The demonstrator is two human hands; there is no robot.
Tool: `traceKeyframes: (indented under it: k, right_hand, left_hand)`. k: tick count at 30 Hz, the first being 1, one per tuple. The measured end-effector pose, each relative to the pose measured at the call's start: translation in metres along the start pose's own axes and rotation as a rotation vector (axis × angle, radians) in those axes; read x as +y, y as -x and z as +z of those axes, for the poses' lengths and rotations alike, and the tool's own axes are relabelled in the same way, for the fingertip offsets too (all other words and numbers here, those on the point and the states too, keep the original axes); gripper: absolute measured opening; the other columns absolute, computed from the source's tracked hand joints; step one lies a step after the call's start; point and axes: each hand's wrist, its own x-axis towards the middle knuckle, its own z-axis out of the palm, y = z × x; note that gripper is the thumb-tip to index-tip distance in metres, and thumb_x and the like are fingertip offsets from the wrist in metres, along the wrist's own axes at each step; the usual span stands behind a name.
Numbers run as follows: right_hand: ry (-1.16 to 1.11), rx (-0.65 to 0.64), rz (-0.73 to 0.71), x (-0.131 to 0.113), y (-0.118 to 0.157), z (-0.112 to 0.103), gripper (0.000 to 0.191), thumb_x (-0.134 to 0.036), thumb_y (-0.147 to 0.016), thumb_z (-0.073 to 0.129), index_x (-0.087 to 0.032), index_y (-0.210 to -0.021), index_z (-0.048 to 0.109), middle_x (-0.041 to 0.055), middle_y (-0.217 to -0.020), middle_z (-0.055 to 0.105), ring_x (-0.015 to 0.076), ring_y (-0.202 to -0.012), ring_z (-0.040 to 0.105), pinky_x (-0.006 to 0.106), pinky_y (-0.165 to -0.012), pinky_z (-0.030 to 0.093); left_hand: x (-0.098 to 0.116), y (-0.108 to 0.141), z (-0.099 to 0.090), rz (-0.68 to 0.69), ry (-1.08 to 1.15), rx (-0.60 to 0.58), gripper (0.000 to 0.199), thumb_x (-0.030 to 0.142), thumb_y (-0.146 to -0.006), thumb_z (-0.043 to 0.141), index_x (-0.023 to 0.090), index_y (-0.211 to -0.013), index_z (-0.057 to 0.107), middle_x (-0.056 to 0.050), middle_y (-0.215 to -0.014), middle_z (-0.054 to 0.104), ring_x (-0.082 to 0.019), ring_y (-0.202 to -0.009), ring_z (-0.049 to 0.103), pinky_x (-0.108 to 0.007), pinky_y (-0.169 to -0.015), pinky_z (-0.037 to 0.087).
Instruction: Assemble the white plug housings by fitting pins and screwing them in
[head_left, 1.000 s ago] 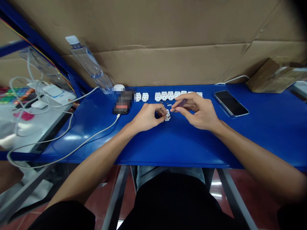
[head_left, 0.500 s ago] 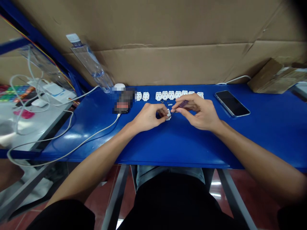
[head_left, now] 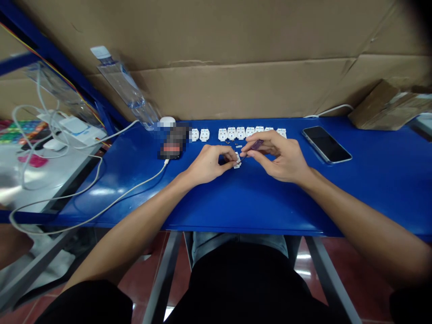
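Step in hand: a small purple-handled screwdriver (head_left: 257, 145) is applied to a white plastic fitting (head_left: 237, 161), located mid-bench between the hands on a blue workbench (head_left: 236, 211). The left hand (head_left: 209, 164) pinches the fitting in a narrow grip of thumb and fingertips. The right hand (head_left: 276, 155) holds the screwdriver handle in a narrow grip of thumb and forefinger. Whether the tip touches the fitting cannot be determined. The next move calls for a steady left-hand pinch. A row of matching fittings (head_left: 240, 133) lies at 12 o'clock; a smartphone (head_left: 326, 145) lies at 2 o'clock.
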Motion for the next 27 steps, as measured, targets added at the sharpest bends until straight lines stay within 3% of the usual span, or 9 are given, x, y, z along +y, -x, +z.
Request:
traceKeyframes:
  k: [13, 23, 27]
  right_hand:
    - [0.106, 0.102, -0.014, 0.0028, 0.0005, 0.0064, 0.045, -0.033, -0.103, 0.085, -0.040, -0.147, 0.075, -0.0026, -0.118, 0.088, 0.0226, -0.100, 0.089, 0.041, -0.097, 0.080]
    - [0.130, 0.018, -0.038, 0.0004, -0.0008, 0.0049, 0.053, -0.030, -0.111, 0.069, -0.037, -0.164, 0.064, 0.0004, -0.124, 0.087, 0.0227, -0.107, 0.089, 0.041, -0.103, 0.077]
    - [0.199, 0.076, -0.048, 0.0001, -0.0017, 0.0076, 0.048, -0.036, -0.109, 0.076, -0.039, -0.156, 0.071, -0.0004, -0.129, 0.087, 0.0221, -0.099, 0.089, 0.040, -0.096, 0.079]
  left_hand:
    - [0.0007, -0.0006, 0.0007, -0.008, -0.027, 0.012, 0.005, 0.021, -0.101, 0.077, 0.020, -0.100, 0.082, -0.005, -0.100, 0.089, -0.021, -0.094, 0.085, -0.035, -0.093, 0.067]
    - [-0.0003, -0.0013, 0.0008, -0.025, -0.032, 0.008, 0.004, 0.020, -0.100, 0.077, 0.020, -0.099, 0.081, -0.005, -0.099, 0.089, -0.021, -0.094, 0.086, -0.034, -0.093, 0.067]
    - [-0.0011, -0.0019, 0.0013, -0.024, -0.020, 0.018, 0.005, 0.021, -0.100, 0.077, 0.020, -0.098, 0.081, -0.005, -0.098, 0.089, -0.020, -0.092, 0.086, -0.034, -0.091, 0.066]
